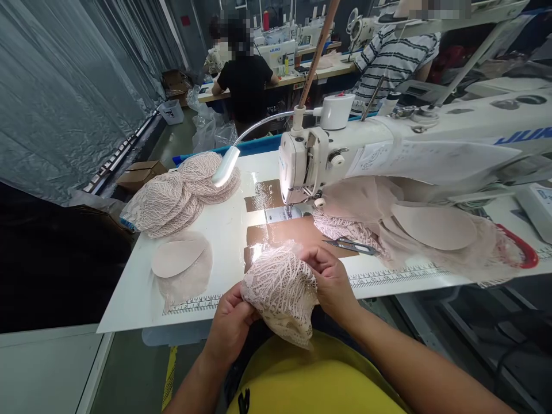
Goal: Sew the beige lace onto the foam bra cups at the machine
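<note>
A beige lace bra cup (282, 287) is held up at the table's front edge, between my two hands. My left hand (230, 319) pinches its left edge between thumb and fingers. On the other side, my right hand (332, 282) is closed on the upper right edge of the lace. Behind the cup stands a white sewing machine (302, 161), its needle area lit. Thread snips (351, 246) lie on the table to the right, beside lace pieces. To the left rests a smooth oval pad (179, 257) on sheer beige fabric.
Stacked lace cups (164, 201) sit at the table's left. Sheer fabric and pale pads (435, 225) are piled under the machine arm, near a red handle-like loop (524, 247). A bendable lamp (226, 167) reaches over the table. Two people work beyond, one in a striped shirt (397, 57).
</note>
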{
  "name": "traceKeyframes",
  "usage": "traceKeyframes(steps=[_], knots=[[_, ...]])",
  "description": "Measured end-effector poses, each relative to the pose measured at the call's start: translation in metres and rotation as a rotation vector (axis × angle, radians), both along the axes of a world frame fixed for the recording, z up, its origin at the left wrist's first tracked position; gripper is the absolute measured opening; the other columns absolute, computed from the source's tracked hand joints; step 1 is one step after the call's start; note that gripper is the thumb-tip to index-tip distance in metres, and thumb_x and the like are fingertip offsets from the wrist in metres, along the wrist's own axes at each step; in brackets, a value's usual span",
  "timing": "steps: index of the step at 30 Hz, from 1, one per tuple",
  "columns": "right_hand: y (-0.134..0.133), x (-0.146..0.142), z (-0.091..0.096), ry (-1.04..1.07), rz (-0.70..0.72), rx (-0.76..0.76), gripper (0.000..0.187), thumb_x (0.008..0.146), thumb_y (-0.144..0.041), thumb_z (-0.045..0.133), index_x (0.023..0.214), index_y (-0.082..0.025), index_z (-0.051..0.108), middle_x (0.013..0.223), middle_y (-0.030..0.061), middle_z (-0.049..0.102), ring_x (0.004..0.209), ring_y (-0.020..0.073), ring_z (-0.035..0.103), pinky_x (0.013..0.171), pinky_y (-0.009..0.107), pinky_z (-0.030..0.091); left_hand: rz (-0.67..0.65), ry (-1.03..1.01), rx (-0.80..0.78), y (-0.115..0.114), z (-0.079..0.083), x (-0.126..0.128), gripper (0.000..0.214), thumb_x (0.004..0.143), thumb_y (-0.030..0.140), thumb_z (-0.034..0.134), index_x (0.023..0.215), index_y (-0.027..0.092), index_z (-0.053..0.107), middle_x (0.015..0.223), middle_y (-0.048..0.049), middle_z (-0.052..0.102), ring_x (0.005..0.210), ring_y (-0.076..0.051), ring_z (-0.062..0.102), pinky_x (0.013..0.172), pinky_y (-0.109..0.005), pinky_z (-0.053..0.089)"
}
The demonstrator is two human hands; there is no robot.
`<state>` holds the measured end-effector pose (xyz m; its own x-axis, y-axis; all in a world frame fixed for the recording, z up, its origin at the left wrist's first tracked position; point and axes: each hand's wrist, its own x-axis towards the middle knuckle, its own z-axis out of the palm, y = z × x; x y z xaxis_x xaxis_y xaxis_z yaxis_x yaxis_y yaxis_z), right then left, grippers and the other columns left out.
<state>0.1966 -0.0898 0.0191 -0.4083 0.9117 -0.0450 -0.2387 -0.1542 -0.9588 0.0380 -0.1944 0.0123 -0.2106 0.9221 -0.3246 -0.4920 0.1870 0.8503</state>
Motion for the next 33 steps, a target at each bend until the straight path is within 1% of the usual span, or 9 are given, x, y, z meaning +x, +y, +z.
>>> traceKeyframes(steps=[2, 5, 8, 12, 18, 21, 25, 28, 33], knots=[[0.002, 0.002, -0.003, -0.084, 0.031, 0.073, 0.039, 0.079, -0.053, 0.062, 0.062, -0.018, 0.054, 0.058, -0.0022, 0.047, 0.053, 0.0106, 0.040, 0.051, 0.023, 0.034, 0.039, -0.045, 0.025, 0.001, -0.002, 0.002, 0.010, 0.072, 0.022, 0.061, 0.079, 0.016, 0.066, 0.063, 0.0009, 0.059, 0.057, -0.010, 0.051, 0.056, -0.021, 0.044], [0.002, 0.005, -0.004, -0.104, 0.088, 0.111, 0.049, 0.089, -0.059, 0.041, 0.065, -0.019, 0.057, 0.061, 0.0003, 0.050, 0.056, 0.0128, 0.042, 0.054, 0.025, 0.036, 0.122, -0.125, 0.059, 0.004, -0.002, 0.005, 0.023, 0.084, 0.033, 0.055, 0.097, 0.019, 0.067, 0.088, -0.0045, 0.068, 0.084, -0.017, 0.061, 0.073, -0.026, 0.050], [0.001, 0.003, 0.000, -0.079, 0.167, 0.135, 0.036, 0.082, -0.053, 0.057, 0.075, -0.018, 0.061, 0.070, 0.0008, 0.055, 0.064, 0.0139, 0.047, 0.060, 0.025, 0.040, 0.178, -0.226, 0.062, 0.007, -0.001, 0.010, 0.041, 0.087, 0.050, 0.047, 0.110, 0.021, 0.064, 0.108, -0.0069, 0.067, 0.106, -0.022, 0.059, 0.088, -0.033, 0.049], [-0.002, -0.003, 0.005, -0.082, 0.123, 0.089, 0.031, 0.073, -0.043, 0.071, 0.064, -0.017, 0.056, 0.062, -0.0023, 0.048, 0.058, 0.0108, 0.042, 0.054, 0.023, 0.037, -0.019, -0.194, 0.109, 0.006, 0.000, 0.022, 0.052, 0.073, 0.047, 0.067, 0.117, 0.018, 0.062, 0.113, -0.0110, 0.066, 0.110, -0.030, 0.057, 0.089, -0.041, 0.049], [0.008, 0.002, 0.008, 0.055, -0.029, -0.117, 0.035, 0.066, -0.044, 0.077, 0.063, -0.020, 0.052, 0.058, -0.0035, 0.050, 0.054, 0.0113, 0.045, 0.053, 0.025, 0.040, -0.199, -0.024, 0.020, -0.003, -0.007, 0.016, 0.009, 0.070, 0.025, 0.070, 0.073, 0.016, 0.070, 0.069, -0.0058, 0.067, 0.073, -0.022, 0.063, 0.068, -0.034, 0.050], [0.018, 0.010, 0.012, 0.081, -0.080, -0.129, 0.036, 0.063, -0.044, 0.078, 0.063, -0.021, 0.050, 0.057, -0.0041, 0.051, 0.054, 0.0114, 0.047, 0.054, 0.025, 0.043, -0.295, 0.128, 0.119, -0.010, -0.004, -0.011, 0.027, 0.075, 0.021, 0.066, 0.051, 0.016, 0.056, 0.051, -0.0015, 0.056, 0.051, -0.012, 0.050, 0.056, -0.026, 0.043], [0.020, 0.011, 0.018, -0.032, 0.169, 0.030, 0.025, 0.069, -0.039, 0.075, 0.072, -0.019, 0.061, 0.068, -0.0007, 0.059, 0.060, 0.0130, 0.054, 0.057, 0.025, 0.045, -0.195, 0.496, 0.284, -0.007, 0.020, -0.041, 0.006, 0.080, 0.023, 0.062, 0.085, 0.020, 0.065, 0.095, -0.0073, 0.065, 0.089, -0.020, 0.058, 0.080, -0.032, 0.047], [0.011, 0.006, 0.020, -0.095, 0.421, 0.205, 0.015, 0.077, -0.033, 0.069, 0.083, -0.019, 0.066, 0.080, 0.0020, 0.065, 0.071, 0.0150, 0.059, 0.064, 0.026, 0.046, -0.249, 0.712, 0.263, 0.005, 0.039, -0.042, 0.059, 0.069, 0.027, 0.075, 0.124, 0.024, 0.053, 0.132, -0.0094, 0.050, 0.123, -0.028, 0.044, 0.103, -0.038, 0.036], [0.005, 0.002, 0.019, -0.161, 0.495, 0.395, 0.011, 0.084, -0.029, 0.062, 0.081, -0.019, 0.067, 0.079, 0.0019, 0.066, 0.073, 0.0151, 0.059, 0.067, 0.027, 0.046, -0.516, 0.654, 0.158, 0.023, 0.040, -0.026, 0.029, 0.080, 0.034, 0.063, 0.102, 0.015, 0.062, 0.094, -0.0061, 0.063, 0.083, -0.019, 0.058, 0.073, -0.027, 0.046]])
